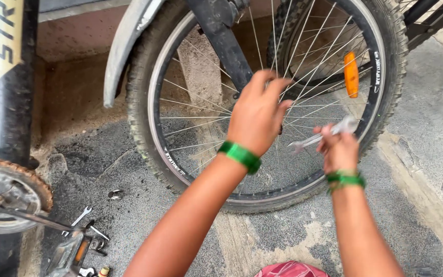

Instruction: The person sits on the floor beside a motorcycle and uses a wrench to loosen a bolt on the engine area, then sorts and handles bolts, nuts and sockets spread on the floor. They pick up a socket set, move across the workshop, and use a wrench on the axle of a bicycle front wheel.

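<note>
One spoked black-tyred bicycle wheel (267, 102) stands upright on the concrete floor (416, 169), with one orange oblong reflector (351, 74) among its spokes. The left hand (257, 115) reaches its hub, fingers half-curled; whether they grip anything cannot be told. The right hand (338, 149), fingers closed, holds one silver metal spanner (324, 134) before the wheel. Each wrist wears green bangles.

Wheel (267, 102) stands behind both hands; spanners (81, 216) lie on floor (416, 154) left.

Both forearms were bare. The left hand (257, 115) and the right hand (340, 149) each wore shiny green bangles at the wrist.
</note>
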